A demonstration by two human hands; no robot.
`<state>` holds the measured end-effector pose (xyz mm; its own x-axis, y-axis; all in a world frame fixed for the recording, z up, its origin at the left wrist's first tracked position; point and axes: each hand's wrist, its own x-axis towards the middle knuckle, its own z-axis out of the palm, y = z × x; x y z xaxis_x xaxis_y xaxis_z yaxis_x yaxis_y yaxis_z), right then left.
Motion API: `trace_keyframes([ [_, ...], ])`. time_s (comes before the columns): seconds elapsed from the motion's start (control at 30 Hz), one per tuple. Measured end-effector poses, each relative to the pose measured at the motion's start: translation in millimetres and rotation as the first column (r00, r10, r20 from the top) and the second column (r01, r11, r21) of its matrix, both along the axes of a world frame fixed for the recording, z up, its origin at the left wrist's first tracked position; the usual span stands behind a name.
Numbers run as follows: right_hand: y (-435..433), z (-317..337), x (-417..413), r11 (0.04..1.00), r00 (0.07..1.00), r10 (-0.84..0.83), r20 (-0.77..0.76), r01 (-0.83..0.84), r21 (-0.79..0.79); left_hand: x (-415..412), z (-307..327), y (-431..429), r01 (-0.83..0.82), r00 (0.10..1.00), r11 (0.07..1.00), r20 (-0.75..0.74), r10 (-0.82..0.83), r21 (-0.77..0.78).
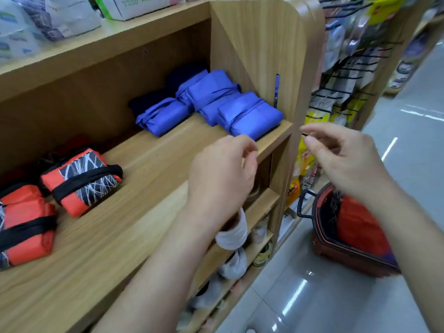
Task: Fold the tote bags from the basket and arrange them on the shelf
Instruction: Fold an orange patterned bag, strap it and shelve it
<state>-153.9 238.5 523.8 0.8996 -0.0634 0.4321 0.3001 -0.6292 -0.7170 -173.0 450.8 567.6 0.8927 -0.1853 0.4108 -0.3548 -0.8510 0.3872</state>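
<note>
- Four blue tote bags (pixel 252 115), folded into plump bundles and each bound round with its own strap, crowded together at the right end of the shelf (pixel 144 212), the nearest just at the front edge and close to the side panel (pixel 264 44).
- Behind them, toward the back edge, darker navy bundles (pixel 149 102), hard to make out in the shadow.
- Two orange tote bags (pixel 81 179) at the left end, folded square, wrapped with black straps, one showing a black patch of white scribbled lines.
- Left hand (pixel 221 174) raised over the shelf's front edge, just before the blue bundles, fingers loosely curled, thumb near forefinger, holding nothing.
- Right hand (pixel 343 155) level with it past the shelf's right end, fingers likewise loosely bent, holding nothing.
- Below the right hand, on the grey floor (pixel 312 296), a dark red basket (pixel 336 248) with an unfolded orange bag (pixel 358 224) bunched inside.
</note>
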Motion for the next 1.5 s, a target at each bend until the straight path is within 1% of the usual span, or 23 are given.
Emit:
trace_keyframes([
  [0.07, -20.5, -8.3, -15.1, 0.982, 1.0, -0.028, -0.007, 0.026, -0.188, -14.5, -21.7, -20.5, 0.122, 0.992, 0.992, -0.022, -0.121, 0.035],
  [0.1, -30.9, -13.5, -24.8, 0.959, 0.999, -0.041, -0.01, 0.037, -0.281, -19.4, -34.6, -31.5, 0.185, 0.981, 0.981, -0.063, -0.181, 0.061],
  [0.17, -52.6, -27.2, -46.4, 0.911, 0.995, -0.087, -0.052, 0.058, -0.409, -23.1, -63.8, -51.6, 0.295, 0.947, 0.953, -0.156, -0.281, 0.073],
  [0.23, -76.9, -45.6, -68.0, 0.87, 0.98, -0.172, -0.103, 0.102, -0.482, -20.6, -93.3, -69.4, 0.376, 0.905, 0.923, -0.245, -0.348, 0.079],
  [0.33, -122.5, -81.7, -100.2, 0.843, 0.936, -0.299, -0.183, 0.17, -0.51, -11.4, -137.8, -96.1, 0.467, 0.838, 0.876, -0.376, -0.395, 0.121],
  [0.4, -158.7, -108.7, -120.8, 0.835, 0.881, -0.39, -0.269, 0.215, -0.507, -4.9, -163.7, -117.0, 0.533, 0.779, 0.837, -0.457, -0.429, 0.124],
  [0.5, -213.2, -144.1, -147.2, 0.827, 0.769, -0.508, -0.388, 0.31, -0.469, 6.2, -198.7, -154.9, 0.598, 0.702, 0.792, -0.557, -0.444, 0.122],
  [0.63, -281.9, -182.8, -163.8, 0.808, 0.647, -0.589, -0.485, 0.476, -0.347, 24.8, -242.9, -214.5, 0.559, 0.686, 0.818, -0.628, -0.367, 0.133],
  [0.73, -332.0, -217.6, -161.9, 0.791, 0.551, -0.579, -0.6, 0.558, -0.251, 38.4, -273.4, -262.2, 0.502, 0.663, 0.857, -0.688, -0.295, 0.116],
  [0.8, -361.0, -244.4, -158.4, 0.763, 0.479, -0.555, -0.68, 0.619, -0.186, 47.7, -295.9, -292.7, 0.477, 0.637, 0.873, -0.724, -0.264, 0.101],
  [0.93, -407.2, -305.6, -142.8, 0.657, 0.353, -0.48, -0.803, 0.751, -0.063, 68.5, -350.5, -353.1, 0.461, 0.551, 0.886, -0.797, -0.246, 0.045],
  [1.03, -428.5, -353.8, -126.4, 0.613, 0.293, -0.415, -0.861, 0.79, -0.026, 77.2, -397.4, -398.7, 0.464, 0.468, 0.886, -0.848, -0.249, -0.004],
  [1.13, -442.9, -407.2, -102.0, 0.598, 0.273, -0.374, -0.886, 0.802, -0.005, 83.9, -455.9, -442.8, 0.484, 0.415, 0.874, -0.871, -0.264, -0.034],
  [1.2, -450.2, -447.4, -83.3, 0.599, 0.267, -0.349, -0.898, 0.8, 0.005, 90.0, -502.8, -473.9, 0.525, 0.385, 0.849, -0.876, -0.29, -0.05],
  [1.3, -458.2, -516.1, -61.6, 0.661, 0.233, -0.342, -0.911, 0.748, -0.057, 97.1, -577.2, -517.5, 0.597, 0.341, 0.8, -0.883, -0.324, -0.063],
  [1.33, -460.0, -537.7, -56.7, 0.695, 0.225, -0.353, -0.908, 0.713, -0.093, 99.8, -599.2, -529.8, 0.622, 0.347, 0.782, -0.88, -0.325, -0.044],
  [1.37, -462.2, -558.2, -52.8, 0.736, 0.227, -0.371, -0.9, 0.664, -0.135, 104.7, -619.3, -541.7, 0.652, 0.371, 0.758, -0.868, -0.33, -0.009],
  [1.4, -464.2, -576.8, -49.2, 0.782, 0.228, -0.386, -0.894, 0.595, -0.186, 112.3, -636.2, -553.1, 0.688, 0.411, 0.725, -0.845, -0.342, 0.042],
  [1.43, -466.3, -592.8, -44.5, 0.823, 0.213, -0.404, -0.89, 0.51, -0.251, 121.6, -651.1, -563.3, 0.734, 0.457, 0.669, -0.813, -0.362, 0.115],
  [1.47, -468.6, -606.2, -39.3, 0.849, 0.177, -0.429, -0.886, 0.414, -0.328, 132.4, -662.3, -574.3, 0.788, 0.496, 0.578, -0.775, -0.392, 0.212],
  [1.5, -471.4, -616.6, -34.1, 0.86, 0.139, -0.459, -0.878, 0.317, -0.4, 143.4, -672.2, -586.1, 0.832, 0.521, 0.455, -0.731, -0.441, 0.318],
])
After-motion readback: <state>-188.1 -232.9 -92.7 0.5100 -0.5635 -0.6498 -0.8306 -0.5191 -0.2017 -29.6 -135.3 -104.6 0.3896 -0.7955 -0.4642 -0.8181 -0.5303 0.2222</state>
